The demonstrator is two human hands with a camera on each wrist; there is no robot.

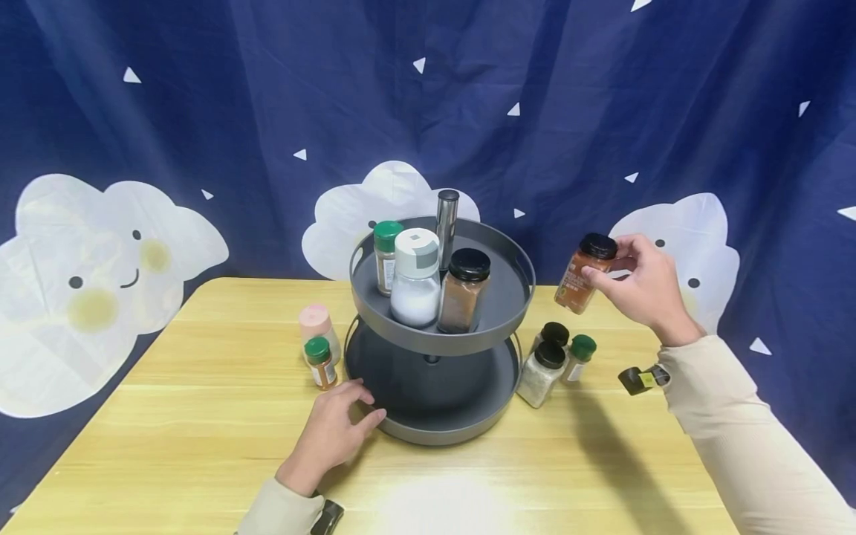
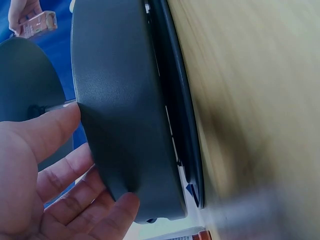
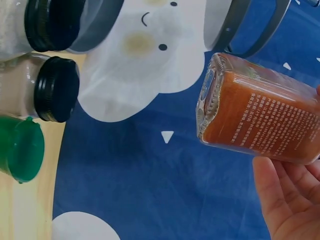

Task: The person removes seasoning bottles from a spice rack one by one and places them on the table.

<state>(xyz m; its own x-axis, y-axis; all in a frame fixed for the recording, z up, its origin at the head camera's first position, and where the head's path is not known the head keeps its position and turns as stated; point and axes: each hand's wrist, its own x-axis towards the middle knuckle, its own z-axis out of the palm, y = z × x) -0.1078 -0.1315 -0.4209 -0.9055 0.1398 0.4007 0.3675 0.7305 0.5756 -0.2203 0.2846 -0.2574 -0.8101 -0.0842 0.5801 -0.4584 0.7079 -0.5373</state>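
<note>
In the head view my right hand (image 1: 645, 286) holds a spice jar (image 1: 580, 276) of orange-red powder with a black lid, tilted in the air right of a two-tier turntable. The right wrist view shows this jar's (image 3: 265, 112) printed side and glass base. My left hand (image 1: 334, 431) rests with loosely bent fingers at the rim of the dark grey lower tier (image 1: 438, 437); in the left wrist view its thumb and fingertips touch that wall. On the upper tier (image 1: 515, 256) stand a green-lidded jar (image 1: 386, 256), a white-capped shaker (image 1: 416, 286) and a black-lidded brown jar (image 1: 463, 293).
Right of the turntable stand two black-lidded jars, the nearer one (image 1: 540, 375) pale, and a green-lidded jar (image 1: 579, 358). To its left are a pink-capped bottle (image 1: 316, 323) and a small green-lidded jar (image 1: 321, 364). A blue curtain (image 1: 234, 111) hangs behind the wooden table (image 1: 167, 416).
</note>
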